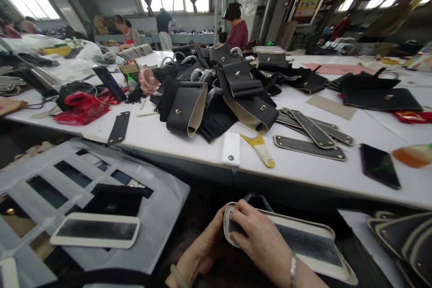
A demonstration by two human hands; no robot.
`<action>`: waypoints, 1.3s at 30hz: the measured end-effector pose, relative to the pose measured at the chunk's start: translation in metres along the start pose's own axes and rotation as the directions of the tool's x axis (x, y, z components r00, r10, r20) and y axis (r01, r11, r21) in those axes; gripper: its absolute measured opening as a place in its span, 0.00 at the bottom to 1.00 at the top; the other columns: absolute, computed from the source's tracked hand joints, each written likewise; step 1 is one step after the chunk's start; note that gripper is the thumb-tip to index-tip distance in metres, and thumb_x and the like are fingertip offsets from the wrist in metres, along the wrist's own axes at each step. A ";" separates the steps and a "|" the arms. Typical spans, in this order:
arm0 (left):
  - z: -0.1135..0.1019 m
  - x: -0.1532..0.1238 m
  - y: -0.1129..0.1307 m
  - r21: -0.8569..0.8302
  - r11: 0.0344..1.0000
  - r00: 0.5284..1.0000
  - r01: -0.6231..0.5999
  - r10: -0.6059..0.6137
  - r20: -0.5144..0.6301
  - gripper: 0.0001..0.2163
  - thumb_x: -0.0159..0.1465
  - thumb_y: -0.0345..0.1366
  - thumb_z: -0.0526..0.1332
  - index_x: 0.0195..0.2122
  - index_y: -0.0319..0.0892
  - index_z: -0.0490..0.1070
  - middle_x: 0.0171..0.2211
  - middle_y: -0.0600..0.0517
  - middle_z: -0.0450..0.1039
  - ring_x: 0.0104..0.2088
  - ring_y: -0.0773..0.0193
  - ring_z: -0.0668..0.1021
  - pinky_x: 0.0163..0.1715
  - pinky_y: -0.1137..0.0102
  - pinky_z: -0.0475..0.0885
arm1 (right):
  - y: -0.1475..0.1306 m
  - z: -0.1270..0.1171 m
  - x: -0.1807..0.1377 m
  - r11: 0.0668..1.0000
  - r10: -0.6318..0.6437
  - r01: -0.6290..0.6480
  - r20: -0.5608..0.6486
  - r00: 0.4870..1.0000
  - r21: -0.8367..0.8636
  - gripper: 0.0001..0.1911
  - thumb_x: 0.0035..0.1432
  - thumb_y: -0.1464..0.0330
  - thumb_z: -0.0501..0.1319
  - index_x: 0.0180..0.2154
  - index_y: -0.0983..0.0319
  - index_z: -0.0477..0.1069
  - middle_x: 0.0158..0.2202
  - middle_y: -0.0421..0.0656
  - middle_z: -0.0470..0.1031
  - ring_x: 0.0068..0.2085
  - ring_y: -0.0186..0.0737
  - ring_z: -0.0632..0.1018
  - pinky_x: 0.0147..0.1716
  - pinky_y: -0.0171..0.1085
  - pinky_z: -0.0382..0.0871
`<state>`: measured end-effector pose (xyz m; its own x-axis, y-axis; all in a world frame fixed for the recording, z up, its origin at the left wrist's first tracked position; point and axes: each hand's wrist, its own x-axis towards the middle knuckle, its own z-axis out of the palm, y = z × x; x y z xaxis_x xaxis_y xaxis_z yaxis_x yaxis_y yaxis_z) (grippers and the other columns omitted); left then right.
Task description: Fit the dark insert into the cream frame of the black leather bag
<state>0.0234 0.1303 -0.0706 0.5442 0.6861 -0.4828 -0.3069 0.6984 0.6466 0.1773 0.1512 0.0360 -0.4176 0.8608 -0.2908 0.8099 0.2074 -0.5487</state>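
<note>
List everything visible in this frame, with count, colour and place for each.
bag panel: one, cream-edged with dark centre, low centre, held in both hands
second panel: one, cream and dark, lower left on grey sheet
bag flaps: a pile, black, mid table
base strips: several, black with pale rim, right of the pile
power bank: one, white, table's front edge
scraper: one, yellow, beside the power bank
phone: one, black, right front of table
mini fan: one, pink, left of the pile
plastic bag: one, red, left of table
table: one, white, across the frame
co-workers: at least three, far side
left hand: under the panel's end
right hand: on top of it
</note>
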 end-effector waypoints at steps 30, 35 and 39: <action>0.027 -0.003 0.011 -0.071 0.997 0.974 -0.036 0.019 -0.225 0.29 0.55 0.53 0.65 0.55 0.43 0.67 0.44 0.48 0.76 0.50 0.50 0.75 0.39 0.67 0.70 | 0.004 0.013 -0.009 0.996 0.040 -0.031 -0.109 0.993 0.079 0.18 0.52 0.82 0.58 0.44 0.60 0.67 0.46 0.46 0.67 0.47 0.49 0.74 0.45 0.46 0.72; 0.040 -0.006 0.012 -0.083 0.991 0.948 -0.108 0.078 -0.309 0.22 0.60 0.48 0.62 0.52 0.42 0.70 0.44 0.49 0.76 0.50 0.54 0.75 0.49 0.66 0.67 | 0.005 0.014 -0.009 0.995 0.031 -0.018 -0.132 0.991 0.098 0.20 0.53 0.82 0.58 0.46 0.60 0.66 0.46 0.46 0.67 0.47 0.50 0.74 0.45 0.48 0.72; 0.045 -0.005 0.012 -0.068 0.988 0.918 -0.136 0.100 -0.383 0.18 0.61 0.44 0.61 0.51 0.43 0.71 0.44 0.50 0.77 0.50 0.55 0.75 0.51 0.65 0.67 | 0.007 0.015 -0.010 0.994 0.028 -0.012 -0.142 0.990 0.113 0.21 0.53 0.82 0.58 0.47 0.60 0.65 0.46 0.46 0.67 0.46 0.50 0.74 0.45 0.49 0.73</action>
<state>0.0521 0.1258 -0.0336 0.1703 0.7777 -0.6051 -0.4306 0.6111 0.6642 0.1813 0.1370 0.0230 -0.3321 0.9234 -0.1922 0.7631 0.1433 -0.6302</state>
